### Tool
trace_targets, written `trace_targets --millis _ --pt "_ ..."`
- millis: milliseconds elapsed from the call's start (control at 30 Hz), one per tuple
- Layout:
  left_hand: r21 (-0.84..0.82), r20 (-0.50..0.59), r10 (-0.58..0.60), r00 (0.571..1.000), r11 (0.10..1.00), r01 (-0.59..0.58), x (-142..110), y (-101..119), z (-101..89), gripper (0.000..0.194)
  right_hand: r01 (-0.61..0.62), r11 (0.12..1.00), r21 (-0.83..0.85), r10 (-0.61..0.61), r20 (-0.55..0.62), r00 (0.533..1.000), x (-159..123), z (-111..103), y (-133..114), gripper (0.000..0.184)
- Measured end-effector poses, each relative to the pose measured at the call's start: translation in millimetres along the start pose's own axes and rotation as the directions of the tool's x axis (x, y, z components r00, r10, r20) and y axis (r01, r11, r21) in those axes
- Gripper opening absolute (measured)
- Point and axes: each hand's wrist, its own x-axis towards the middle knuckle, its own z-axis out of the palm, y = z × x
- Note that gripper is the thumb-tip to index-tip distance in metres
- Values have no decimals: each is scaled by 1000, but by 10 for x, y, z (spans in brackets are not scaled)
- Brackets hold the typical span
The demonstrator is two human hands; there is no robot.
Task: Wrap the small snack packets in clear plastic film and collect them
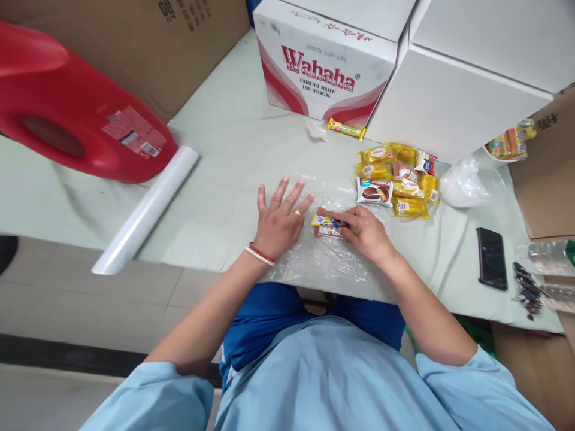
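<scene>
My left hand [279, 226] lies flat with its fingers spread, on the cloth at the left edge of a crinkled sheet of clear plastic film [309, 263]. Close to its right, my right hand [369, 234] has its thumb and fingers closed on a small bundle of wrapped snacks [327, 231], resting on the film. A yellow-and-blue wrapper is on top and a brown-and-white one shows beneath it. My fingers cover the bundle's right end, so I cannot tell how many pieces it holds.
Beyond my right hand lies a group of yellow-wrapped snacks [406, 190]. A white roll [146, 209] and a red jug [85, 114] stand left. Boxes [323, 78] line the back. A crumpled plastic bag [469, 182], phone [492, 257] and bottles [545, 257] are right.
</scene>
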Motion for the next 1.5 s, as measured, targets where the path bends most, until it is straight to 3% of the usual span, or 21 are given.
trace_targets --millis 100,167,233,300,400,567,733,833,933,1067,1200,1300,1500 --pt "0 27 144 989 990 -144 -126 -29 -14 70 82 996 26 -79 -118 990 -100 -66 26 45" --pt "-15 57 173 983 985 -173 -200 -81 -9 72 146 988 45 -136 -180 974 -252 -147 52 37" --pt "-46 103 179 978 983 -175 -264 -152 3 69 205 977 53 -194 -161 968 -475 -211 81 26" --pt "-91 160 172 972 983 -159 -312 -225 17 65 233 971 48 -229 -76 970 -742 -207 110 26" --pt "-164 220 118 968 983 -82 -353 -320 20 61 199 980 1 -199 16 980 -1112 -56 154 45" --pt "-268 304 69 950 963 15 -370 -489 -81 67 136 990 -19 -138 -140 981 -1324 161 197 22" --pt "-407 451 237 861 913 -39 -340 -700 -285 78 122 986 111 -103 -166 981 -1035 -126 204 15" --pt "-442 515 280 810 896 -28 -309 -774 -365 77 71 972 223 -48 -105 993 -729 -385 206 12" --pt "-435 535 291 793 900 -36 -289 -788 -373 73 -8 957 291 14 -20 1000 -400 -568 214 15" --pt "-409 506 265 821 912 -43 -292 -755 -298 73 -193 894 404 152 132 980 -34 -637 295 27" --pt "-394 419 186 888 919 -7 -302 -690 -201 41 -352 797 491 260 247 933 205 -546 457 34" --pt "-385 356 129 926 923 19 -302 -629 -148 32 -382 806 452 299 246 922 295 -446 552 35" --pt "-396 233 48 971 917 50 -318 -476 -134 43 -315 893 320 263 196 945 301 -343 550 35"
